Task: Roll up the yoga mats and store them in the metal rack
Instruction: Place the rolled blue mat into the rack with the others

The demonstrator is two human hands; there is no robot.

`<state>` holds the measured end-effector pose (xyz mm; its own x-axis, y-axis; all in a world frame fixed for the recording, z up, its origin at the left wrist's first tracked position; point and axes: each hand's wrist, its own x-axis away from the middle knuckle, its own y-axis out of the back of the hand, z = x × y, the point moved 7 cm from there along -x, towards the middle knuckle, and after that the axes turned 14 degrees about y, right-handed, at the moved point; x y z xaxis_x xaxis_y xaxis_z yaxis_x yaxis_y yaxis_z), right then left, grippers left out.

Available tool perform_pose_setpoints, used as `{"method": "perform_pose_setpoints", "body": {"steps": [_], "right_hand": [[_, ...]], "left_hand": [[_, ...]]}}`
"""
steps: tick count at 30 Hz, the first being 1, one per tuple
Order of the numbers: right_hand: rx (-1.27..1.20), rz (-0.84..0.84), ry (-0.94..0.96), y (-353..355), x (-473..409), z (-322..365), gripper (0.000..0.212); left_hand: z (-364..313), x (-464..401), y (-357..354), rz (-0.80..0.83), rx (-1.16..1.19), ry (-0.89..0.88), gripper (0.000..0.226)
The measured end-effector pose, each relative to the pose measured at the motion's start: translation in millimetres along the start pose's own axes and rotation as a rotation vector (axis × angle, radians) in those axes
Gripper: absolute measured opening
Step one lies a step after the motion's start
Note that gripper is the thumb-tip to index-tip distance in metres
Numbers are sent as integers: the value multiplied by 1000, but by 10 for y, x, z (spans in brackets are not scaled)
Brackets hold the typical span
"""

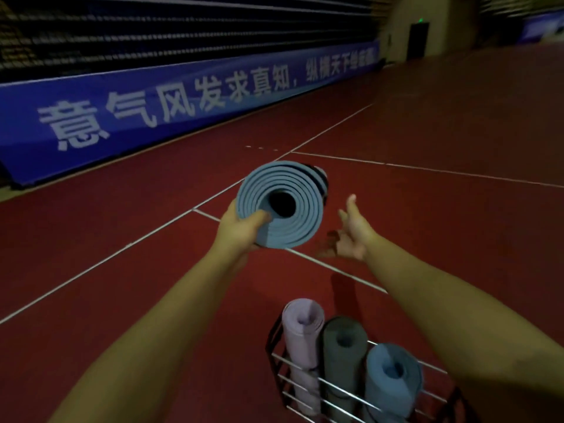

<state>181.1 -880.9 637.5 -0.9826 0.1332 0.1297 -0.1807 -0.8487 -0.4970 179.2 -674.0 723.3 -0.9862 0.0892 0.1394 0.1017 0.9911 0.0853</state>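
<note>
My left hand [241, 230] grips a rolled blue yoga mat [300, 193] at its near end, thumb over the spiral edge, and holds it up above the red floor with the open end facing me. My right hand [354, 233] hovers just right of the roll with its fingers spread and holds nothing. Below, at the bottom of the view, the metal rack [332, 387] holds three upright rolled mats: a lilac mat [302, 325], a dark grey mat [343, 343] and a blue mat [392, 370].
The red sports floor [122, 227] carries white lines. A blue banner [158, 105] with white characters runs along the left wall under dark folded seating. A dark doorway [418, 39] stands at the far right end.
</note>
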Motion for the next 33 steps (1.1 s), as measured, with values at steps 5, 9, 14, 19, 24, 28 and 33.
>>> {"method": "perform_pose_setpoints", "body": {"steps": [5,9,14,19,24,28,33], "right_hand": [[-164,-312,145,1026,62,486,81],[-68,-476,29,2006,364,341,83],[-87,-664,-46,2718,751,65,52],[31,-777,-119,3055,1088,-149,66],[-96,-794,-111,3211,1215,-216,90],[-89,-831,-134,3277,1379,-246,80],[97,-775,-213,3209,1570,-311,92]], "left_hand": [[-154,-7,-909,233,-15,10,34],[-217,13,-1498,374,-52,41,32],[-264,31,-2079,411,-126,125,45],[-361,159,-2486,482,-226,117,16],[-445,255,-2567,592,-270,195,16],[-512,372,-2554,643,-347,193,20],[-768,482,-2543,664,-448,112,15]]}}
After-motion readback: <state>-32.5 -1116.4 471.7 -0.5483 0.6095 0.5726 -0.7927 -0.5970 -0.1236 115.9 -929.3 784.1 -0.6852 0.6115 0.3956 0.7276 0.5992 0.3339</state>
